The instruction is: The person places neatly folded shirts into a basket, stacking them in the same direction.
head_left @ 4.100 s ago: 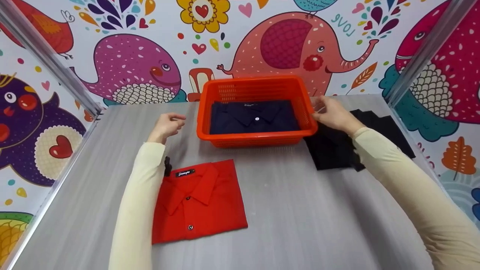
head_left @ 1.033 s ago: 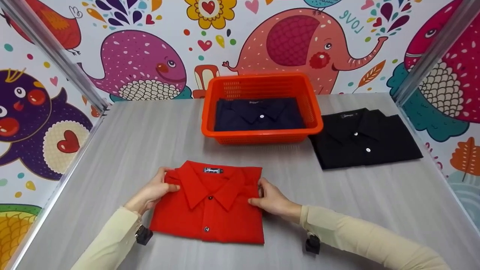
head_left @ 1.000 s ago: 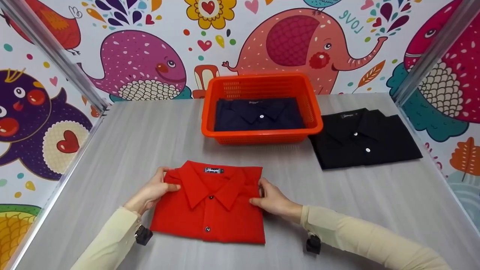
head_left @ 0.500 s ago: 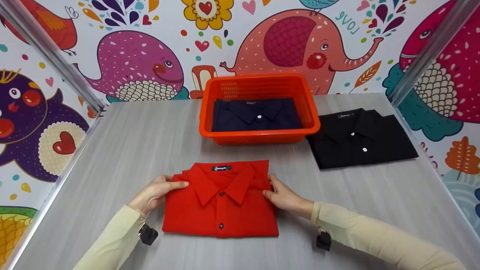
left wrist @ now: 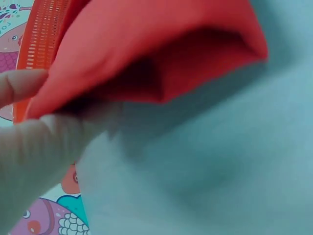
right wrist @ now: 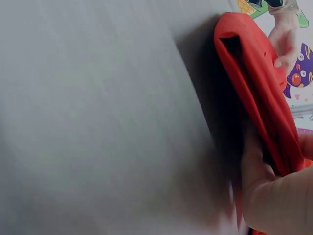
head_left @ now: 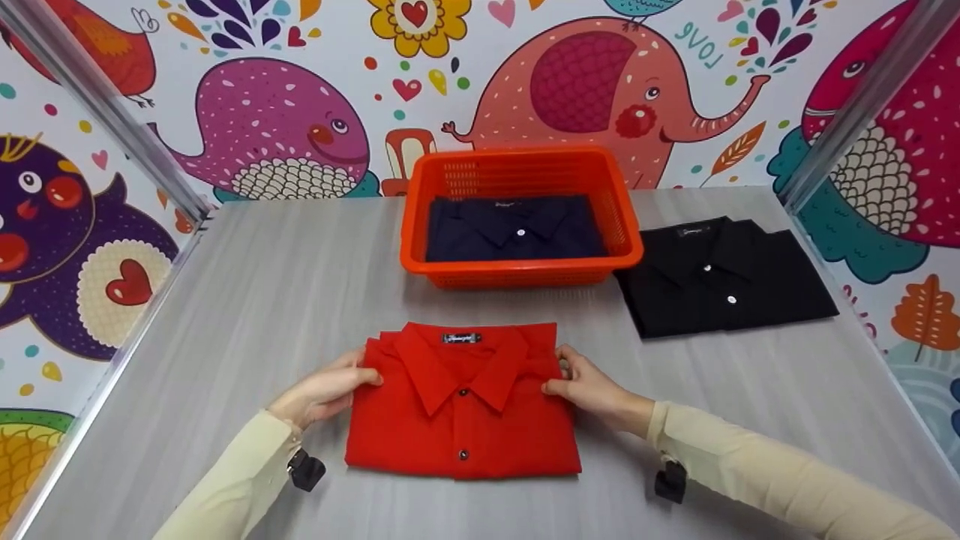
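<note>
A folded red shirt (head_left: 463, 420), collar toward the back, is held at both sides in the head view. My left hand (head_left: 326, 390) pinches its left edge, thumb on top and fingers underneath. At the right edge my right hand (head_left: 600, 390) grips it the same way. In the left wrist view the red shirt (left wrist: 146, 44) hangs in folds over the table beside my left hand (left wrist: 44, 142). The right wrist view shows the shirt (right wrist: 259, 93) edge-on, its side raised off the table, with my right hand (right wrist: 279, 196) around the near end.
An orange basket (head_left: 521, 271) stands at the back middle with a folded navy shirt (head_left: 517, 232) in it. To its right a folded black shirt (head_left: 731, 281) lies on the grey table (head_left: 247, 300). Patterned walls and metal posts close the back and sides.
At first my left hand was apart from the shirt and my right hand at the basket. Now both grip the red shirt, which is straightened and has shifted right. The black shirt is uncovered.
</note>
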`<action>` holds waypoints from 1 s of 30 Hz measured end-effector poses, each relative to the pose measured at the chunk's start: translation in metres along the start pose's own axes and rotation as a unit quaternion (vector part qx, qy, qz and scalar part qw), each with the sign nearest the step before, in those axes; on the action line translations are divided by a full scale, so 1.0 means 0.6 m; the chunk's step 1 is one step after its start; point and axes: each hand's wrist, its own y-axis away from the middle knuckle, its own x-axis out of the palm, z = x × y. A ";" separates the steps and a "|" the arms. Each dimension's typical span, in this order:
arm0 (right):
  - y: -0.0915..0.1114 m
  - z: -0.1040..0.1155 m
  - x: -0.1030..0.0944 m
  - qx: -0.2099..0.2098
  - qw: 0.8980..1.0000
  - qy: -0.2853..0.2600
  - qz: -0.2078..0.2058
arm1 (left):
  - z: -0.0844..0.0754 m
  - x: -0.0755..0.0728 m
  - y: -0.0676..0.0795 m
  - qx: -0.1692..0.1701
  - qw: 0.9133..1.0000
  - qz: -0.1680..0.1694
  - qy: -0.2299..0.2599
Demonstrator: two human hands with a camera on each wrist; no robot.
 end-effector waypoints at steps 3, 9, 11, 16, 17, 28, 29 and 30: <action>0.004 -0.002 -0.013 -0.004 1.000 -0.024 0.011 | 0.002 0.002 -0.005 0.012 0.999 0.041 0.002; 0.015 -0.005 -0.040 -0.025 0.996 -0.051 0.061 | 0.009 0.011 -0.014 0.037 0.997 0.065 -0.003; 0.019 -0.005 -0.047 -0.025 0.997 -0.048 0.063 | 0.010 0.015 -0.017 0.041 0.997 0.060 -0.003; 0.028 -0.006 -0.060 -0.030 0.997 -0.042 0.060 | 0.011 0.026 -0.025 0.060 0.997 0.050 -0.004; 0.030 -0.006 -0.062 -0.032 0.997 -0.041 0.060 | 0.011 0.028 -0.026 0.065 0.997 0.049 -0.005; 0.041 -0.004 -0.088 -0.054 0.996 -0.033 0.064 | 0.000 0.041 -0.027 0.089 0.995 0.032 -0.011; 0.041 -0.003 -0.090 -0.056 0.996 -0.033 0.063 | -0.001 0.041 -0.028 0.094 0.995 0.030 -0.017; 0.042 -0.003 -0.092 -0.058 0.996 -0.032 0.061 | -0.002 0.042 -0.029 0.100 0.994 0.027 -0.023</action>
